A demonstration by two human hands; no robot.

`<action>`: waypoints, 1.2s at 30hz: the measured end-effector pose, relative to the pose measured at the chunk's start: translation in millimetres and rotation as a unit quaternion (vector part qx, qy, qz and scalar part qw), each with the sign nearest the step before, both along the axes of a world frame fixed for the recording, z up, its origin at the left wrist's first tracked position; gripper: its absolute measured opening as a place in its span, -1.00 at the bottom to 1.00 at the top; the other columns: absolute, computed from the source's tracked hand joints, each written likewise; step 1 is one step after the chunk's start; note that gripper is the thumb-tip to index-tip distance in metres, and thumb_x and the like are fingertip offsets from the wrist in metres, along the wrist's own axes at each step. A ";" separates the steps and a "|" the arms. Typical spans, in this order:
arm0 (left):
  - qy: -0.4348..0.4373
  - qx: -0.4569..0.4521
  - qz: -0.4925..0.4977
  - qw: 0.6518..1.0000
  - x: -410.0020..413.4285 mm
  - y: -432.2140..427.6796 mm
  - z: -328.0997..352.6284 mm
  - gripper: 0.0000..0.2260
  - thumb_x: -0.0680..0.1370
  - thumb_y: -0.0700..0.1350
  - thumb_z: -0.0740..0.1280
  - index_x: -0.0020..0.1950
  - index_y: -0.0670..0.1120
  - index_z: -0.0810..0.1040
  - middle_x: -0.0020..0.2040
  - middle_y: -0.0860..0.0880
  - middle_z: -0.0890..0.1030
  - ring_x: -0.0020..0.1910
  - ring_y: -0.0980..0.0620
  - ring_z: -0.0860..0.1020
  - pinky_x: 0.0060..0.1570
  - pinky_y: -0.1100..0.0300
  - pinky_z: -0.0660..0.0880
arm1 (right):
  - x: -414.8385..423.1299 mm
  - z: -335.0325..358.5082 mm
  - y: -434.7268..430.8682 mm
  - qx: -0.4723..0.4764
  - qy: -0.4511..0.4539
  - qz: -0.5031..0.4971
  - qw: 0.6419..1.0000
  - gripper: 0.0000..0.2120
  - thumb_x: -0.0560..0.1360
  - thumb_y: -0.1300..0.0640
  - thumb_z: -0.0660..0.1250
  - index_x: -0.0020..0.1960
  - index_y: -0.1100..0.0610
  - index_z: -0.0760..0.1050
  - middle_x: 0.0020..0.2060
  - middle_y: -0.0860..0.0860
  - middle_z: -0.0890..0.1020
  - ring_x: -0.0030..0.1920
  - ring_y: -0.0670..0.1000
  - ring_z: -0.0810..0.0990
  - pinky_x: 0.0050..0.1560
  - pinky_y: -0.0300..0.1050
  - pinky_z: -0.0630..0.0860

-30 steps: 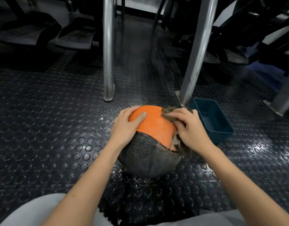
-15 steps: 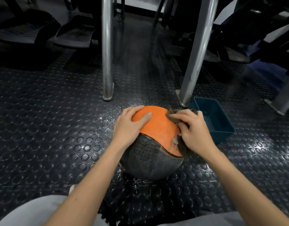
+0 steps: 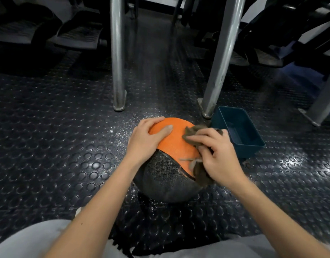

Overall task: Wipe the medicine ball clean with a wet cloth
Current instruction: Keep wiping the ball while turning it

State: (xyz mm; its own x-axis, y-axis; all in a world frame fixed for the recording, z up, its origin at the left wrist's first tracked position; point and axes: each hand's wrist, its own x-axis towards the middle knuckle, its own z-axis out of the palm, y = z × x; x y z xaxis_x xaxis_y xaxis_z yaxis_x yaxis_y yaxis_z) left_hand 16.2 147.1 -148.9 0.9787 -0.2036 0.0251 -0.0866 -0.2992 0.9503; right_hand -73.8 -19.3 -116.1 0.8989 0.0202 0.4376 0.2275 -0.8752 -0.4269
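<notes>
An orange and dark grey medicine ball (image 3: 171,164) sits on the studded black rubber floor in front of me. My left hand (image 3: 145,140) rests spread on its upper left side, thumb lying across the orange panel. My right hand (image 3: 216,155) grips a crumpled brown cloth (image 3: 193,134) and presses it against the ball's upper right side. More of the cloth hangs down under that hand along the ball's right flank. Loose threads of the cloth trail over the orange panel.
A dark teal plastic tub (image 3: 238,131) stands right of the ball, close to my right hand. Two metal frame legs (image 3: 117,71) (image 3: 218,71) rise just behind the ball. Black padded equipment fills the back. Water drops glisten on the floor around the ball.
My right hand has slid the cloth a little leftward and up over the orange panel. The left hand has stayed on the ball.
</notes>
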 end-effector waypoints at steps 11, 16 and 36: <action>-0.007 0.007 -0.022 1.000 0.0 -1.9 -0.6 -0.66 0.44 0.22 0.38 0.19 0.23 0.51 0.13 0.24 0.41 0.26 0.10 0.38 0.33 -0.03 0.31 | 12.1 5.0 -16.6 0.026 0.059 -0.046 0.997 -0.60 0.50 0.41 0.20 0.04 -0.04 0.61 -0.03 -0.19 0.54 -0.01 0.00 0.34 0.01 -0.53 0.12; -0.014 -0.033 -0.023 0.999 1.1 4.1 -2.4 -0.66 0.41 0.13 0.45 0.17 0.16 0.55 0.08 0.28 0.41 0.22 0.15 0.42 0.33 0.13 0.31 | -7.5 -0.4 2.4 -0.041 -0.020 0.083 0.995 -0.63 0.45 0.29 0.13 0.01 0.04 0.66 -0.01 -0.15 0.55 -0.04 -0.05 0.27 0.09 -0.44 0.18; -0.053 0.037 -0.081 0.995 -16.0 -2.0 3.3 -0.58 0.22 0.46 0.25 0.05 0.44 0.43 0.11 0.50 0.34 0.27 0.20 0.32 0.34 -0.08 0.28 | 24.8 7.1 -35.1 0.153 0.125 -0.057 0.979 -0.59 0.48 0.46 0.20 0.02 -0.01 0.60 -0.08 -0.19 0.56 0.11 -0.05 0.54 0.12 -0.45 0.38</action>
